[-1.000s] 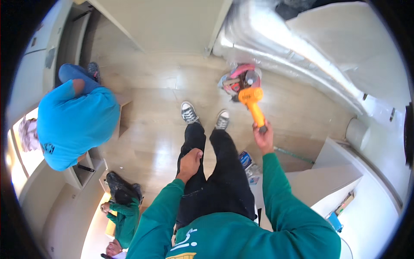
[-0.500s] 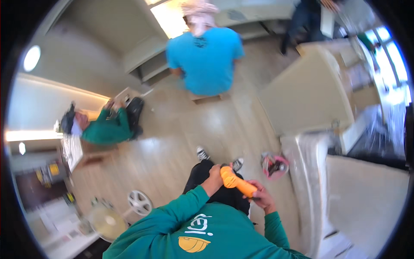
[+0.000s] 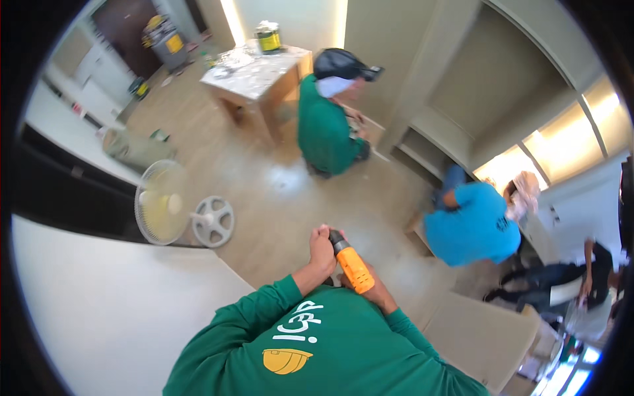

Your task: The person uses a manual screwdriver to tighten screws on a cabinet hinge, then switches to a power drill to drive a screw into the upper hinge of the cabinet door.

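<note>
Just below the frame's middle, the left hand [image 3: 321,252] curls around the dark, rounded chuck [image 3: 339,240] of a smooth orange drill [image 3: 354,269]; the right hand [image 3: 376,290], partly hidden, holds its body.

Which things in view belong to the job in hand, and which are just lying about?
In use:
- orange drill
- right hand, holding it
- left hand, at its black front end

Apparently just lying about, away from both hands:
- fan on the floor
- speckled table
- green-and-yellow can on that table
</note>
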`<state>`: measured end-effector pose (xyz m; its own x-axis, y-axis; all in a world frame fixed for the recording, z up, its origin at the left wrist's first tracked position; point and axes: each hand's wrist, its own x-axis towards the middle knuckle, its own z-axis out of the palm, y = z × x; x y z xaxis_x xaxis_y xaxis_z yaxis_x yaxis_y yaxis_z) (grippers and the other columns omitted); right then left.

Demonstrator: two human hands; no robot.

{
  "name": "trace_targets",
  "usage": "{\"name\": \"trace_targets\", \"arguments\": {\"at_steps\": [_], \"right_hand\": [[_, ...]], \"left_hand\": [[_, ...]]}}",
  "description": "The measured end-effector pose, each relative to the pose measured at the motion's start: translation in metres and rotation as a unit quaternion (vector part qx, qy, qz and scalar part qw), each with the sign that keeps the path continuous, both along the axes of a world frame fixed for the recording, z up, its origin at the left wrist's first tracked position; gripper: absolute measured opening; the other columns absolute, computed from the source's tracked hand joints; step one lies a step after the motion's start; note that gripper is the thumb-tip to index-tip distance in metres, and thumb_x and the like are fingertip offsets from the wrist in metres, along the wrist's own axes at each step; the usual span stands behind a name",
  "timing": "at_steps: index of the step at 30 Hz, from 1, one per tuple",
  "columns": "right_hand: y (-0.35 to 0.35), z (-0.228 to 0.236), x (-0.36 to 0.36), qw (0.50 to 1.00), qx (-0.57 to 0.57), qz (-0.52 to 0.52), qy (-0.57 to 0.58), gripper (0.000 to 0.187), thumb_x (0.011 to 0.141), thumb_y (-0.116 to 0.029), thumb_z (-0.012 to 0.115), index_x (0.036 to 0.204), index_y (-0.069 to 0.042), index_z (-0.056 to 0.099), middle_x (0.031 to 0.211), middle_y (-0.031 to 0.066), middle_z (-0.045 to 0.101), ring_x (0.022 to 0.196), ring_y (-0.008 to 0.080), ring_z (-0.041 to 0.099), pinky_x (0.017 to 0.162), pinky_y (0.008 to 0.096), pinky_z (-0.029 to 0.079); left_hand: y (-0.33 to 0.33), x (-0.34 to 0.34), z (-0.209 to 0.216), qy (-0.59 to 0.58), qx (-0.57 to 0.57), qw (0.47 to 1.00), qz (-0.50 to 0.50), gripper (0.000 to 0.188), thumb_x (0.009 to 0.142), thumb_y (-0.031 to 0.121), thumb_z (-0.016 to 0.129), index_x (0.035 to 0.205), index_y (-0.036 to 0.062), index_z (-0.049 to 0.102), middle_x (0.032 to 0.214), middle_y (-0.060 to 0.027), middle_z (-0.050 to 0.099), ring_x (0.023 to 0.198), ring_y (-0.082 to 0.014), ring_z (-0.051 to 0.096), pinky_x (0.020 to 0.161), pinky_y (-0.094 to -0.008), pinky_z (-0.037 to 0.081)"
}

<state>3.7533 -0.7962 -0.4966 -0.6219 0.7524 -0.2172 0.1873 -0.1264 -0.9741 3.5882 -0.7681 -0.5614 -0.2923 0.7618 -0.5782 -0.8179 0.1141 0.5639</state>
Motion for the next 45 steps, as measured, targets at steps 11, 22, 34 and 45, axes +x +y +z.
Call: {"name": "trace_targets", "arguments": {"at_steps": [11,22,34,45], "right_hand": [[0.167,0.021,-0.225,0.977,-0.187,0.105,-0.006,0.021,0.094,-0.018,0.075,0.110,-0.008,0.066,0.093,-0.0023,0.065,0.085,0.0092,0.062,0.074,0.0283,0.052],[0.385,0.032,-0.466,0.958,0.009,0.287,-0.012,0.021,0.094,-0.020,0.075,0.110,-0.009,0.068,0.090,-0.0035,0.067,0.079,0.0088,0.062,0.071,0.0287,0.053],[0.499,0.073,-0.743,0.901,-0.221,0.363,0.092,0.039,0.094,-0.006,0.068,0.131,-0.001,0.061,0.099,0.0049,0.067,0.084,0.0143,0.065,0.077,0.0318,0.056],[0.548,0.112,-1.019,0.902,-0.214,0.367,0.080,0.043,0.089,-0.012,0.070,0.128,0.004,0.060,0.090,0.0080,0.065,0.077,0.0178,0.066,0.072,0.0329,0.056]], "left_hand": [[0.013,-0.277,0.044,0.005,0.080,0.968,0.238,0.025,0.103,0.025,0.065,0.123,0.0102,0.060,0.101,0.0015,0.069,0.096,-0.0138,0.068,0.089,-0.0304,0.060],[0.169,-0.480,0.068,0.009,0.125,0.938,0.322,0.018,0.104,0.021,0.063,0.118,0.0100,0.063,0.105,-0.0023,0.071,0.101,-0.0180,0.071,0.088,-0.0305,0.060],[0.282,-0.716,0.080,-0.105,0.314,0.864,0.378,0.017,0.101,0.026,0.064,0.110,0.0119,0.068,0.114,-0.0018,0.071,0.119,-0.0196,0.066,0.100,-0.0336,0.059],[0.338,-0.974,0.118,-0.059,0.361,0.836,0.409,0.018,0.102,0.029,0.065,0.112,0.0139,0.066,0.111,-0.0003,0.071,0.111,-0.0171,0.069,0.094,-0.0292,0.060]]}}
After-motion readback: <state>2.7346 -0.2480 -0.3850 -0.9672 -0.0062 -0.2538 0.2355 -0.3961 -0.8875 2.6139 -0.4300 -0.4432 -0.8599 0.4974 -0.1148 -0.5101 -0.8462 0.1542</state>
